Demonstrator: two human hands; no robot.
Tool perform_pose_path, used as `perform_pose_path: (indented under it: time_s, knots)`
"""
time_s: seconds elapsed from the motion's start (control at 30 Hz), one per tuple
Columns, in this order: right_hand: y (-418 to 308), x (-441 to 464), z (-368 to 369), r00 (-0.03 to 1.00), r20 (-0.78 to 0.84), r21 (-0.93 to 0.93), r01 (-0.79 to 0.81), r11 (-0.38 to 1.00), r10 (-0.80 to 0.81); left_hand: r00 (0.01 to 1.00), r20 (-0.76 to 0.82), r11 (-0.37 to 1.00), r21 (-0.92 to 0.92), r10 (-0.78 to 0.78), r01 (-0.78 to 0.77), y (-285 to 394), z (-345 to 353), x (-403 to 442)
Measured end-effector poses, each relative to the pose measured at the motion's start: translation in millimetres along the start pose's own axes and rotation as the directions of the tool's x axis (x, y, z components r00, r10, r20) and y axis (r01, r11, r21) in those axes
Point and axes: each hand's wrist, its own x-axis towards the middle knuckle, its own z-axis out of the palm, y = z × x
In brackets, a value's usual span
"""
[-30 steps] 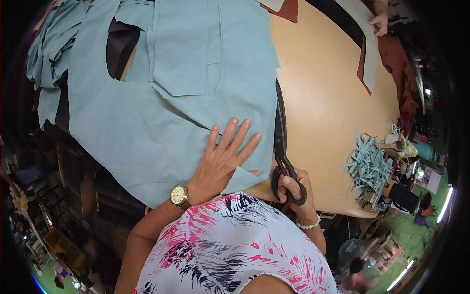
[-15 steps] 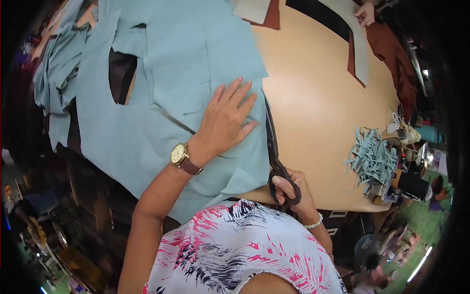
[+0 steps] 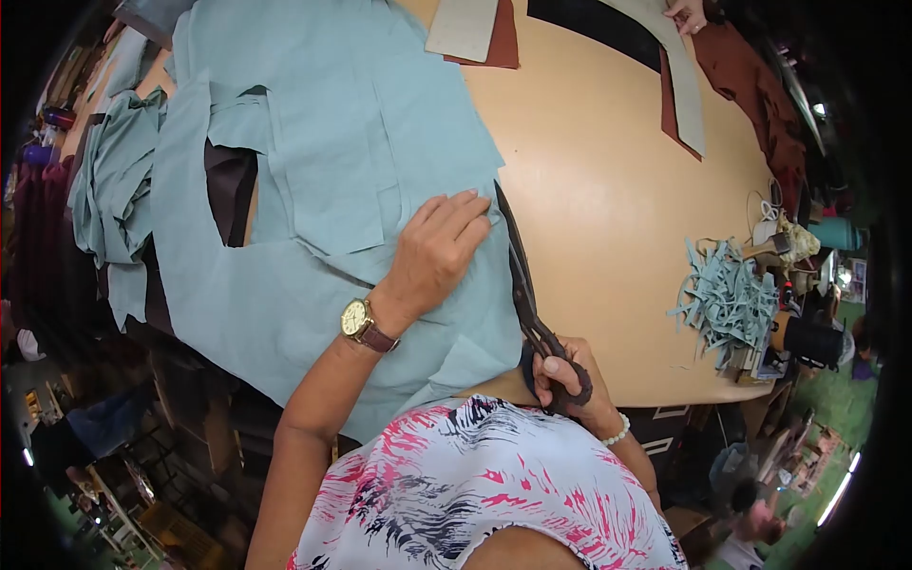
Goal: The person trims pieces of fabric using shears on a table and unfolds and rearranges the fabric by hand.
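Large layers of blue-green cloth (image 3: 285,332) lie over the left and middle of the table. My left hand (image 3: 439,245), with a watch at its wrist, is on the cloth near its right edge; its fingers are bent and close together, pinching the fabric. My right hand (image 3: 570,375) is closed round the handles of large dark scissors (image 3: 521,285). The scissors lie along the cloth's right edge, their tip beside my left fingertips and pointing away from me. A folded cloth flap (image 3: 465,366) lies between my two wrists.
Cloth scraps (image 3: 727,304) are piled on the table's (image 3: 589,218) right side, near a brush (image 3: 765,249) and a teal bottle (image 3: 836,234). Another person's hand (image 3: 686,15) is at the top right, by grey and brown strips (image 3: 679,104).
My left hand moved away from my body, and its spread fingers drew together and bent. The cloth's far right edge shifted left and nearer. My right hand still holds the scissors.
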Motion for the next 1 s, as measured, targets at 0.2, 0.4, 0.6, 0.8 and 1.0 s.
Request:
perform_pose_path:
  time_s: [0.2,0.4,0.6,0.8,1.0]
  knots:
    - [0.3,6.2,-5.0,1.000,0.012,0.120,0.024,0.992,-0.026,0.991,0.102,0.990,0.104,0.090,-0.101,4.2,-6.5,-1.3]
    - [-3.2,4.3,-6.4,0.999,0.034,0.058,0.007,0.998,-0.009,0.978,0.150,0.981,0.106,0.145,-0.162,4.1,-4.8,-2.0]
    - [-3.3,3.7,-8.9,0.999,-0.010,-0.013,-0.046,0.999,0.046,0.970,0.174,0.978,0.089,0.173,-0.190,5.7,-5.4,-4.3]
    - [-9.4,5.2,-7.2,1.000,-0.004,-0.008,-0.027,1.000,0.027,0.966,0.157,0.970,0.099,0.207,-0.224,3.9,-3.0,-6.6]
    - [-9.5,7.6,-6.2,1.000,-0.009,-0.036,-0.018,0.999,0.017,0.964,0.128,0.963,0.109,0.233,-0.247,3.6,-2.5,-6.1]
